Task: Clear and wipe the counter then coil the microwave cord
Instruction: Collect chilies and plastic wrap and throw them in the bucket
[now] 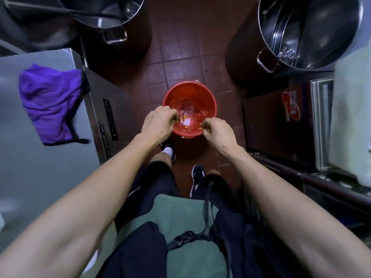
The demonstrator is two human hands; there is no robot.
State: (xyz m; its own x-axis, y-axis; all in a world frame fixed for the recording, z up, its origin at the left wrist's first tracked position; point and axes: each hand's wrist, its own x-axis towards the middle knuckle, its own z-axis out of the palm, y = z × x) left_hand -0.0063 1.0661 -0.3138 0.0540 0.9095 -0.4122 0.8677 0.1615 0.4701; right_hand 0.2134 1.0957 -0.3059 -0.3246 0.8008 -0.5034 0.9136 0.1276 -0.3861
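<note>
Scraps of orange and white rubbish (185, 120) lie in a red bucket (208, 97) on the floor, directly below both hands, left hand (159, 122) and right hand (218, 130), whose curled fingertips pinch small bits over its near rim.

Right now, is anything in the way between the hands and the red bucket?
Nothing visible. The left hand and right hand hang directly over the red bucket with curled fingers, seemingly pinching scraps. Only air lies below them.

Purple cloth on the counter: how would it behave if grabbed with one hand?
The purple cloth lies crumpled in soft folds, so it is probably floppy and light. One corner droops over the counter edge; a tug would likely drag it off rather than lift it flat.
</note>
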